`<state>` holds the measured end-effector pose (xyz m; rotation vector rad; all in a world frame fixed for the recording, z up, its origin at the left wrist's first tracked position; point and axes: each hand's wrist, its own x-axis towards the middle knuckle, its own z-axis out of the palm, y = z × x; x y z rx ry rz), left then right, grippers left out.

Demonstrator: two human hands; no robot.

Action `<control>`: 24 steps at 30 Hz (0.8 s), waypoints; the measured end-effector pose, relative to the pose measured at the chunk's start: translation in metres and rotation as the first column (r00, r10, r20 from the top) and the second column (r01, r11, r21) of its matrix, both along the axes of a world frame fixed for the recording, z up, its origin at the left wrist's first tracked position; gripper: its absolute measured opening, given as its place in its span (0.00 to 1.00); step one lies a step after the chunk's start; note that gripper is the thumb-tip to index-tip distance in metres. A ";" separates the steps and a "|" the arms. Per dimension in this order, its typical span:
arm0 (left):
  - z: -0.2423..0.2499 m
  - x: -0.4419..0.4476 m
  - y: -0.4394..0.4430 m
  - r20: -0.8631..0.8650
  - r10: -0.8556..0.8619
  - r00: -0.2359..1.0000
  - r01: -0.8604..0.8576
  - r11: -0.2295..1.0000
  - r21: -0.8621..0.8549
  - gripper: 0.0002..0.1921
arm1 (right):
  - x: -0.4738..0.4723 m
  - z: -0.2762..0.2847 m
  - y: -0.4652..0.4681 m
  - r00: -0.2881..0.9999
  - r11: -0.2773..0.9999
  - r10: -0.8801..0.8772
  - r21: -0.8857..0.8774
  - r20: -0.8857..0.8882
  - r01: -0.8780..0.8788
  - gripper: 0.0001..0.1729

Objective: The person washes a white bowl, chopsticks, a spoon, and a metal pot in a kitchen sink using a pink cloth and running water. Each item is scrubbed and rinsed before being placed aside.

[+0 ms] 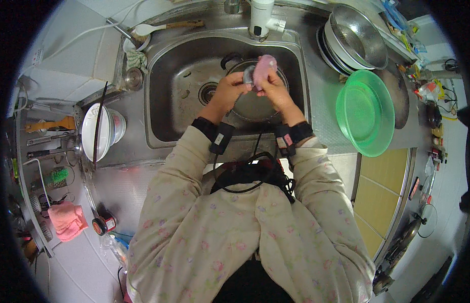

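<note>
Over the right half of the stainless steel sink point(174, 110), my left hand point(232, 90) pinches a small shiny grey object point(248, 75); its exact kind is unclear. My right hand point(274, 90) grips a pink cloth point(264, 68) right beside that object, and the two appear to touch. Beneath both hands sits a round pot point(254, 108) with a dark loop handle point(230, 60) at its far left. My hands and the cloth hide part of its rim. The sink drain point(207, 93) lies left of the pot.
A white faucet point(262, 17) stands behind the sink. Nested metal bowls point(358, 38) and green plastic basins point(365, 113) occupy the right counter. White bowls point(91, 130) with dark chopsticks point(100, 125) across them stand at left. A white spoon point(149, 28) lies at the back left.
</note>
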<state>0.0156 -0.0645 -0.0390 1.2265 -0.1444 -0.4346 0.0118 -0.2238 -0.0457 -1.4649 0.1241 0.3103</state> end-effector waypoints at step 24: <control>0.024 0.011 0.012 -0.331 0.197 0.923 -0.214 0.977 -0.017 0.12 | 0.098 0.007 -0.049 0.942 0.703 -0.122 -0.643 0.312 0.304 0.23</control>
